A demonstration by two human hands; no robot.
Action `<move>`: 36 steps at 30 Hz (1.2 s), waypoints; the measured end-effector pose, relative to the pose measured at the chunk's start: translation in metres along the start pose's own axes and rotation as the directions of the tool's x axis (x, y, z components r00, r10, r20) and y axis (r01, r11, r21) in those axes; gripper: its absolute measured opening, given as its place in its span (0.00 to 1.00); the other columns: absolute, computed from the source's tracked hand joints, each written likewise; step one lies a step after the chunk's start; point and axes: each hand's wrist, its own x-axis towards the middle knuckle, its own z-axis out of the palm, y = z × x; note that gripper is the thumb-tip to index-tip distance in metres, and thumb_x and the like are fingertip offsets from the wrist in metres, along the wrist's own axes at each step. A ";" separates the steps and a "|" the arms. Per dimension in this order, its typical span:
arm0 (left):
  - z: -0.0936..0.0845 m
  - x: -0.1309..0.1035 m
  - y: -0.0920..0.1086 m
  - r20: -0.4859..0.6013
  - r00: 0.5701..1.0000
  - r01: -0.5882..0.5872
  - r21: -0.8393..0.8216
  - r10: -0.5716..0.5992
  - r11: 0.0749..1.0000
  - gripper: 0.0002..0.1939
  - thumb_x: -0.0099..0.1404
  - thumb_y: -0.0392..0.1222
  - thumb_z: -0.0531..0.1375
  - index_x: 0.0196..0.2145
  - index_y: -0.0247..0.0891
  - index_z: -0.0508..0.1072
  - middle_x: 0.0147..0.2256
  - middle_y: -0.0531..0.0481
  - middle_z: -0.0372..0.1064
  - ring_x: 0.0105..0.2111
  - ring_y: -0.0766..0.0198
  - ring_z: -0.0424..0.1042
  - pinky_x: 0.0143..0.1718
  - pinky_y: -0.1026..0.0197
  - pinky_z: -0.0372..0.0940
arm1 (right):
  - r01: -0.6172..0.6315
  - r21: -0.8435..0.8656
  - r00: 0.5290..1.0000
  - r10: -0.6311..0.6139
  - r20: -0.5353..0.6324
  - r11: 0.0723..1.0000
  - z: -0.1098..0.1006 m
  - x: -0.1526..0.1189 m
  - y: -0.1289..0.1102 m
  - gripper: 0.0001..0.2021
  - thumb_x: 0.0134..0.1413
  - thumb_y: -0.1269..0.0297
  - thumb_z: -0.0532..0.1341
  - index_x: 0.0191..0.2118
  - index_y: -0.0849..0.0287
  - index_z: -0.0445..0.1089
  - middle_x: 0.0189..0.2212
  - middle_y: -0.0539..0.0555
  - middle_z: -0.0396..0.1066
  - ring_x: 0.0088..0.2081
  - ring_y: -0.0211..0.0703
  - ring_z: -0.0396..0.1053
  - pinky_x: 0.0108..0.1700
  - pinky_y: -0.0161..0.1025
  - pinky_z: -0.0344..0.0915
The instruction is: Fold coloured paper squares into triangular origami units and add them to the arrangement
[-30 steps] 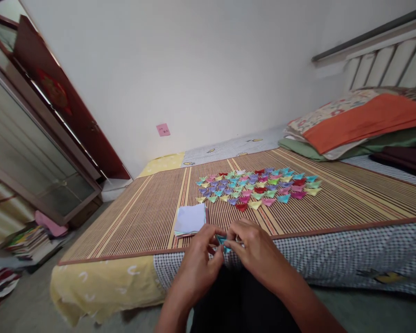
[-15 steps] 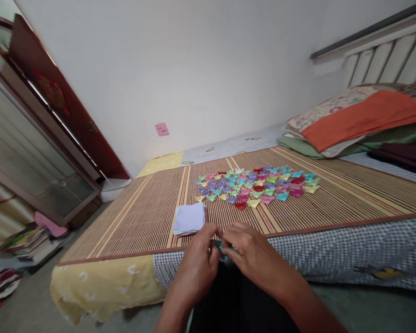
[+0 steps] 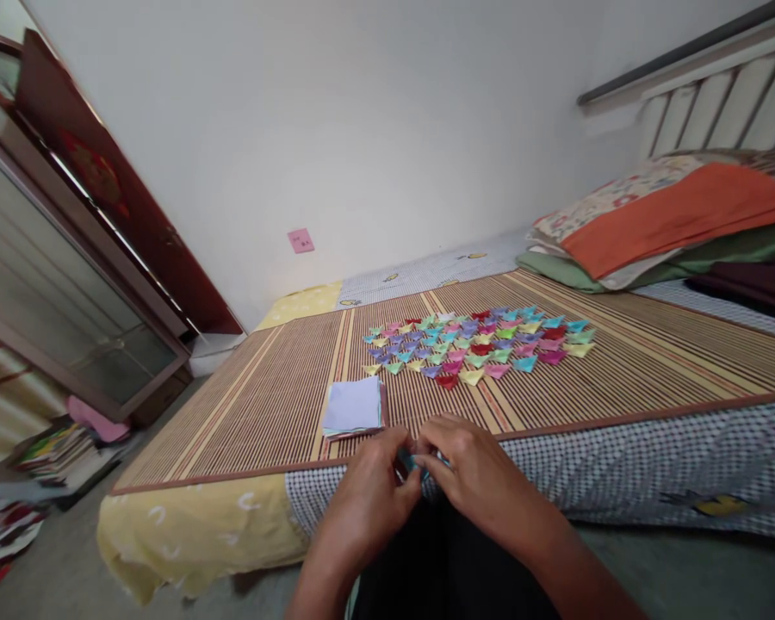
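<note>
A small teal piece of paper (image 3: 411, 462) is pinched between my two hands at the near edge of the bed, mostly covered by fingers. My left hand (image 3: 378, 482) grips it from the left, thumb and fingers closed. From the right, my right hand (image 3: 460, 456) holds it with fingertips pressed together. Just beyond my left hand lies a stack of square papers (image 3: 353, 406), pale lilac on top. Farther back, rows of small folded paper pieces (image 3: 481, 350) in many colours spread over the striped mat (image 3: 264, 405).
Pillows (image 3: 678, 220) with an orange band and dark folded cloth (image 3: 753, 284) lie at the bed's right. The checked sheet (image 3: 633, 474) hangs over the front edge. Books (image 3: 58, 452) sit on the left, below a glass-panelled door.
My left hand has shifted slightly down and right, its thumb closer to the right hand's fingers. The teal paper between them has turned a little. The stack and folded pieces are unmoved.
</note>
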 end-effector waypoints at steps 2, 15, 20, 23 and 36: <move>0.002 0.002 0.000 -0.036 0.999 0.027 -0.003 -0.027 1.000 0.07 0.60 0.28 0.59 0.30 0.39 0.69 0.28 0.54 0.69 0.30 0.62 0.67 0.33 0.62 0.57 | 0.006 0.022 1.000 -0.006 0.006 1.000 0.000 0.000 0.001 0.12 0.59 0.81 0.64 0.29 0.59 0.66 0.32 0.51 0.72 0.37 0.45 0.68 0.40 0.40 0.61; -0.001 0.004 0.000 -0.192 0.975 -0.105 0.026 0.108 0.994 0.09 0.65 0.26 0.58 0.31 0.39 0.70 0.34 0.53 0.66 0.34 0.63 0.67 0.36 0.62 0.58 | -0.178 0.306 0.974 0.212 -0.081 0.935 -0.002 -0.003 0.016 0.10 0.61 0.62 0.62 0.28 0.55 0.65 0.22 0.47 0.68 0.26 0.41 0.67 0.28 0.36 0.58; 0.005 0.004 -0.001 -0.198 0.970 -0.144 0.007 0.142 0.990 0.10 0.67 0.26 0.57 0.32 0.39 0.70 0.36 0.51 0.67 0.36 0.62 0.68 0.38 0.62 0.59 | -0.193 0.320 0.963 0.241 -0.119 0.928 0.015 0.004 0.017 0.09 0.57 0.69 0.60 0.26 0.54 0.63 0.21 0.48 0.69 0.24 0.42 0.68 0.29 0.37 0.60; 0.008 0.002 0.000 -0.187 0.969 -0.154 0.035 0.158 0.987 0.09 0.68 0.27 0.57 0.34 0.38 0.71 0.37 0.50 0.68 0.36 0.62 0.69 0.38 0.61 0.60 | -0.178 0.339 0.957 0.242 -0.157 0.924 0.017 0.008 0.020 0.09 0.56 0.71 0.59 0.26 0.54 0.63 0.21 0.49 0.69 0.24 0.43 0.68 0.29 0.37 0.60; 0.010 0.006 -0.007 -0.181 0.979 -0.104 -0.023 0.098 0.994 0.08 0.67 0.28 0.59 0.32 0.38 0.71 0.35 0.51 0.68 0.36 0.61 0.69 0.38 0.61 0.59 | -0.143 0.426 0.974 0.204 -0.101 0.893 0.007 0.005 0.026 0.07 0.57 0.69 0.60 0.28 0.56 0.67 0.22 0.48 0.70 0.26 0.42 0.70 0.28 0.36 0.62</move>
